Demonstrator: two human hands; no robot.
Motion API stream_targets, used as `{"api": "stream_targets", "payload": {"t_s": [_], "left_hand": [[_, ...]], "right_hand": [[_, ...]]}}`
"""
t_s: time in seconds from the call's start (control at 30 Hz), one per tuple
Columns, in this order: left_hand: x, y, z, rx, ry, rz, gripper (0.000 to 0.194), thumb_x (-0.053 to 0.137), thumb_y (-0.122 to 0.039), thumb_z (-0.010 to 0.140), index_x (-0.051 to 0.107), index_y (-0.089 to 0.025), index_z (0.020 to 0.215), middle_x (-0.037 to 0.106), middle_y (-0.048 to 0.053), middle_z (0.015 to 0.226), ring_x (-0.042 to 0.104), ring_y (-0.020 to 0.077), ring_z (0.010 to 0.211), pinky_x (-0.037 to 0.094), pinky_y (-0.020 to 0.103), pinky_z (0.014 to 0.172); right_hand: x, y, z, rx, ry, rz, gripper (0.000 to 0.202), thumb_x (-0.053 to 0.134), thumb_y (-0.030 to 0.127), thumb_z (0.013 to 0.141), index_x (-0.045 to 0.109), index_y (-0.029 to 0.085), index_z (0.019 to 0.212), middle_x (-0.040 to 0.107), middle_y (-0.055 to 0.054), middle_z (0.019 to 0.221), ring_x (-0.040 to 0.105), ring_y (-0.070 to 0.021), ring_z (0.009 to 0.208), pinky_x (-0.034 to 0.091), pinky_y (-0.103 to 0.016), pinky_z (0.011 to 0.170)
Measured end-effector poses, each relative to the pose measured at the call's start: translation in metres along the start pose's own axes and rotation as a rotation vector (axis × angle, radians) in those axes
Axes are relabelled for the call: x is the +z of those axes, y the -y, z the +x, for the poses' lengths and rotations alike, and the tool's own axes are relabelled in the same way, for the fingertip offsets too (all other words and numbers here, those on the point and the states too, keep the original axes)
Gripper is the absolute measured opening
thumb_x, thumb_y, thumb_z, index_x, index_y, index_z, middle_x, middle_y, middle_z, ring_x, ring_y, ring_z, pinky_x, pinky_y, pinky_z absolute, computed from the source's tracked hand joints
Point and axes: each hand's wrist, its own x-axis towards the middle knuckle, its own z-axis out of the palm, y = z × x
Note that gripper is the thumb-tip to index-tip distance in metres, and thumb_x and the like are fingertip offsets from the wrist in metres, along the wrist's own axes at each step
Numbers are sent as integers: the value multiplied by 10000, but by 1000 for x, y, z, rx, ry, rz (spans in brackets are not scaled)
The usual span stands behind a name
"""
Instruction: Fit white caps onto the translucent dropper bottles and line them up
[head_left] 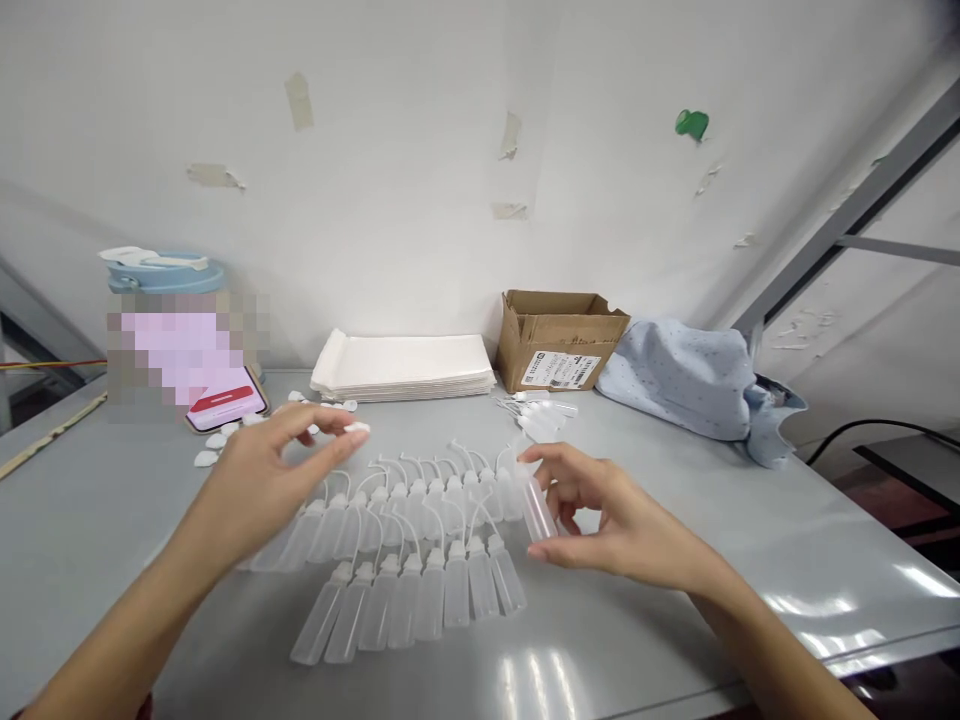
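My left hand (281,465) is raised over the left part of the table, pinching a small white piece (358,428) between thumb and forefinger. Between the thumb and fingers of my right hand (600,510) is a translucent plastic bottle (537,510), tilted at the right end of the rows. A front row of similar slim bottles (431,598), with white tops and thin curved white strips, lies side by side on the table. Behind it lies another row (416,510), partly covered by my left hand and forearm. More small white pieces (214,440) are scattered beyond my left hand.
At the back are a stack of white padded envelopes (409,365), an open cardboard box (559,345) and a light blue cloth (679,380). Several loose bottles (541,418) lie before the box. A phone (225,400) leans near a blue-lidded container (165,272) on the left.
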Motion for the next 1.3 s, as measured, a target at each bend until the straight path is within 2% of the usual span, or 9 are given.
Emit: {"api": "stream_targets", "payload": {"t_s": [0.1,0.2,0.27,0.4,0.6,0.8,1.0,1.1,1.3], "left_hand": [[11,-26,-24,55,121,-279,277,635,-517,736,667,-258,828,673,-22,826,588,186,765,431,265,667],[24,-47,-41,27,281,-484,214,621,-458,777,668,-254,815,666,-24,801,586,164,760,442,255,684],[32,-54,-45,-27,351,-551,209,622,-446,783,672,-246,818,656,-20,762,582,163,736,447,255,661],[40,-53,-44,-91,418,-637,242,610,-462,795,673,-237,858,676,-1,819,588,177,760,457,267,660],[46,-48,-44,-62,464,-639,248,575,-450,822,663,-241,921,680,10,850,594,193,813,465,298,731],[49,-50,-45,17,457,-475,196,555,-394,820,675,-243,857,653,-5,790,550,174,758,437,285,712],[48,-51,-42,54,554,-472,179,551,-367,825,658,-225,849,633,-14,736,554,167,733,434,278,705],[45,-51,-41,127,573,-443,147,547,-327,832,654,-232,866,644,-15,774,552,165,760,430,275,724],[39,-51,-39,222,585,-523,122,545,-277,845,646,-220,883,647,-3,832,556,160,806,432,273,784]], "right_hand": [[9,-2,7,-34,10,383,532,723,263,749,407,266,1178,558,24,847,575,-87,591,412,-196,499],[20,-5,14,-40,68,705,309,596,290,856,444,244,1120,598,2,817,589,-97,525,400,-193,434],[28,-4,16,-5,74,876,194,530,288,894,485,223,1071,598,-2,770,557,-89,494,404,-198,432],[42,-2,16,95,93,1061,169,536,247,882,535,182,1038,560,-10,740,462,-70,522,373,-187,464],[53,-7,18,245,154,1093,131,518,245,840,512,183,955,482,23,652,329,-53,478,247,-180,450],[58,-8,22,261,179,968,150,493,338,789,439,198,789,414,69,575,216,-33,417,134,-189,414],[63,-8,22,251,194,816,315,440,474,838,467,175,744,376,79,530,216,-35,414,144,-190,402],[64,-8,22,233,184,757,433,421,575,859,486,168,727,351,82,497,220,-39,403,139,-195,391],[60,-3,21,204,183,772,391,499,544,845,492,168,739,348,84,501,213,-39,406,123,-194,391]]}}
